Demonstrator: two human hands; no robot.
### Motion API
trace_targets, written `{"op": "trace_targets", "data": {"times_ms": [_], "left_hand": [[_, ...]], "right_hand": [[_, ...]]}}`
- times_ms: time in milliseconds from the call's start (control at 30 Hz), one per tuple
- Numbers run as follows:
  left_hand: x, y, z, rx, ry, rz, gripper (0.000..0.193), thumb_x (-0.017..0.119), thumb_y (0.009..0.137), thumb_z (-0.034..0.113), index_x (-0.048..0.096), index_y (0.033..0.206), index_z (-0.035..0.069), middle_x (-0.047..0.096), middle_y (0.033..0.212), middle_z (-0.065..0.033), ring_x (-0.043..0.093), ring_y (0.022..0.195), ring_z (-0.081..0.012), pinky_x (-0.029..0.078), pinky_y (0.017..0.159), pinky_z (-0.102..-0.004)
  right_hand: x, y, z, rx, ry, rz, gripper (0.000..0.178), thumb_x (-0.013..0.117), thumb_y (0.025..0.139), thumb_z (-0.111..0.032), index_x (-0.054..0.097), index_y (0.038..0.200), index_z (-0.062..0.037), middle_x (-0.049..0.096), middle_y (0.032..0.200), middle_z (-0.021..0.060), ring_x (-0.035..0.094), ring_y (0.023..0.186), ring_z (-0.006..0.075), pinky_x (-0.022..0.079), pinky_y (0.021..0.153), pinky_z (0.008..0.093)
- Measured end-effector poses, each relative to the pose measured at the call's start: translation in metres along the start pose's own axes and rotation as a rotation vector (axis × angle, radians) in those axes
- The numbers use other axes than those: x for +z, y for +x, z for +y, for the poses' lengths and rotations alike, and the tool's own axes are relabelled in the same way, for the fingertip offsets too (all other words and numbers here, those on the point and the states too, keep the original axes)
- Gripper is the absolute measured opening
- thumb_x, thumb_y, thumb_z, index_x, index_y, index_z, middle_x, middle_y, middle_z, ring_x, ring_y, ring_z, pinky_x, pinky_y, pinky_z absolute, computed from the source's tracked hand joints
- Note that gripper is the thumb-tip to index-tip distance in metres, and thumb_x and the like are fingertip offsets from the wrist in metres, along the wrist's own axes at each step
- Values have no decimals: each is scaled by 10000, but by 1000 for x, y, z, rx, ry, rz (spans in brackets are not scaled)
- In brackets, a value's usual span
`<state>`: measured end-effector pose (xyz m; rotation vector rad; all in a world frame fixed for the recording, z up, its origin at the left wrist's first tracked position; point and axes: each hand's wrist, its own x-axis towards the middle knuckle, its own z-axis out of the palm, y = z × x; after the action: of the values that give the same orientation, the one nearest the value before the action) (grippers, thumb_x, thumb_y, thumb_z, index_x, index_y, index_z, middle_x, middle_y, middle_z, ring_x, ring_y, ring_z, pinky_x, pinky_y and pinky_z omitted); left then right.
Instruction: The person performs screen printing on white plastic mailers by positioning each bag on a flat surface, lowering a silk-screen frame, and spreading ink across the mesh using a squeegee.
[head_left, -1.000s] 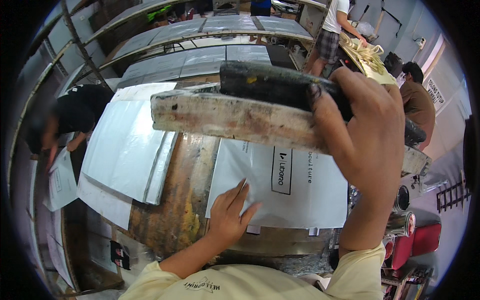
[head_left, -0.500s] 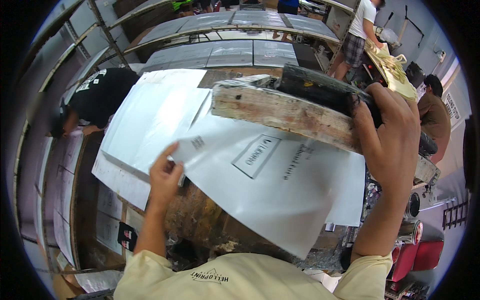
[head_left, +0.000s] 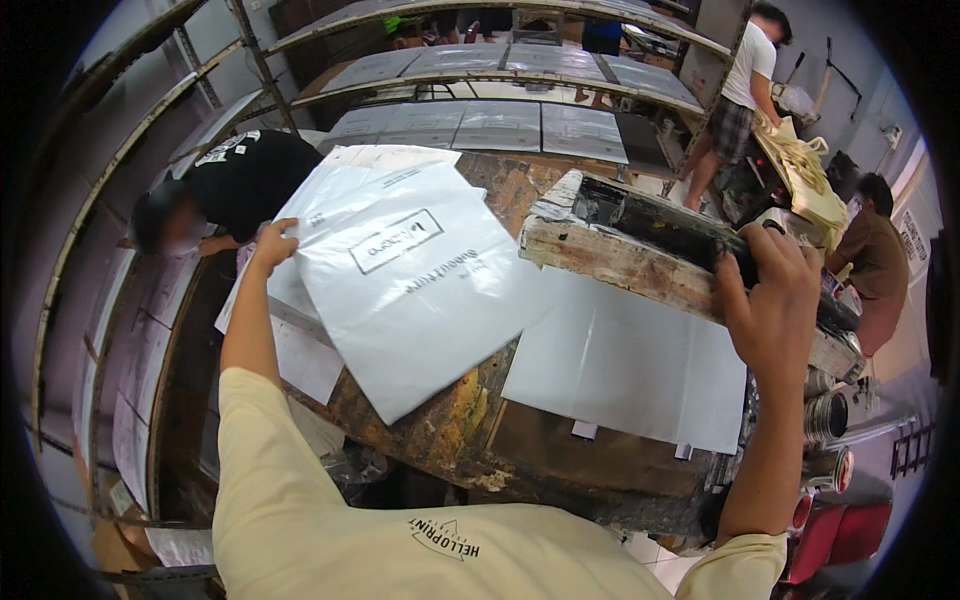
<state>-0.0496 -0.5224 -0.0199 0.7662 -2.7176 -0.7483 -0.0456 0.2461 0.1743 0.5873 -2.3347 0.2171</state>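
Observation:
My left hand [head_left: 274, 244] pinches the far left edge of a white plastic bag [head_left: 430, 310] with black printing. The bag hangs tilted over a pile of white sheets [head_left: 390, 155] and the worktable. My right hand [head_left: 772, 290] grips the near right side of a worn wooden screen-printing frame [head_left: 620, 262] and keeps it raised. A dark bar [head_left: 640, 212] lies along the frame; I cannot make out its kind. Below the frame, a blank white bag [head_left: 630, 365] rests flat on the table.
Racks holding white sheets [head_left: 500, 125] stand beyond the stained worktable [head_left: 440, 405]. A person in black [head_left: 250, 175] bends at the left. Two more people, one in white [head_left: 745, 70] and one in brown [head_left: 872, 250], are at the right, near paint cans [head_left: 826, 414] and a red seat [head_left: 862, 530].
My left hand has carried the printed bag left and away from me, off the spot below the frame, uncovering the blank bag. My right hand still holds the frame up.

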Motion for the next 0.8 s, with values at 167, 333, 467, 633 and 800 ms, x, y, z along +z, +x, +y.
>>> {"op": "trace_targets", "data": {"times_ms": [167, 333, 467, 633, 800], "left_hand": [[67, -23, 104, 475, 284, 520, 969, 856, 890, 193, 311, 1687, 108, 376, 1575, -423, 471, 1416, -517, 418, 1179, -472], [119, -283, 333, 371, -1126, -666, 1267, 984, 735, 146, 185, 1715, 68, 707, 1246, -138, 699, 1019, -186, 579, 896, -320], [173, -355, 325, 348, -890, -348, 1053, 1056, 644, 276, 536, 1493, -64, 688, 1317, -153, 631, 1263, -237, 503, 1073, -371], [234, -367, 259, 442, -257, -263, 1144, 1034, 531, 529, 607, 1488, 70, 648, 1192, -129, 598, 1108, -327, 449, 1041, -468], [248, -374, 251, 456, -39, -191, 1251, 972, 461, 691, 613, 1504, 99, 555, 1122, -96, 506, 1075, -313, 390, 1001, -478]], "right_hand": [[8, 0, -1, 18, 16, 69, 439, 702, 905, -329, 672, 1210, -14, 615, 829, 142, 597, 864, 360, 415, 896, 459], [14, -49, -9, 71, -35, -98, 595, 737, 906, -383, 614, 1384, -50, 636, 954, 150, 599, 944, 357, 431, 895, 472], [37, -122, -6, -44, 42, -465, 439, 795, 888, -377, 708, 1211, -92, 643, 1041, 140, 602, 1002, 331, 439, 885, 476], [76, -192, -13, 110, 264, -679, 323, 828, 849, -311, 769, 1079, -90, 698, 1046, 95, 637, 1000, 324, 496, 882, 476], [109, -237, -30, 89, 248, -628, 490, 881, 766, -282, 728, 1190, -89, 702, 1119, 86, 652, 997, 313, 558, 820, 461]]}}
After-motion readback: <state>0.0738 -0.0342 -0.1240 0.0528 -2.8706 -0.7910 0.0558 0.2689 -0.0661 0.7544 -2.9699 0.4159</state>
